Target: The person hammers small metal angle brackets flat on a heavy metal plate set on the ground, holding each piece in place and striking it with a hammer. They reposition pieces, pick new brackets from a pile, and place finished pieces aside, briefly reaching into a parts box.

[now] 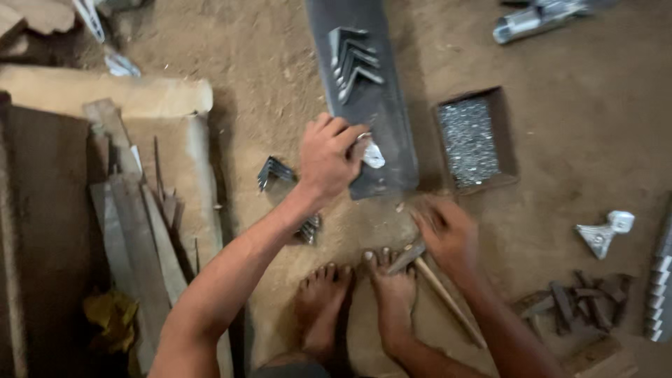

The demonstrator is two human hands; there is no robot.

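Observation:
My left hand (327, 157) rests on the near end of a dark metal plate (381, 115) lying on the dirt floor, pinching a small shiny metal piece (373, 155). Several angle brackets (352, 59) lie stacked on the plate's far half. My right hand (448, 231), blurred, is closed around a hammer with a wooden handle (444, 297), its head (406, 257) low beside my bare feet (357, 294). Whether the hammer touches the ground I cannot tell.
A shallow box of small nails (470, 140) sits right of the plate. More brackets (275, 170) lie left of it. Wooden boards (133, 224) and a stone slab (105, 94) fill the left. Metal parts (603, 234) and dark scraps (577, 301) lie at right.

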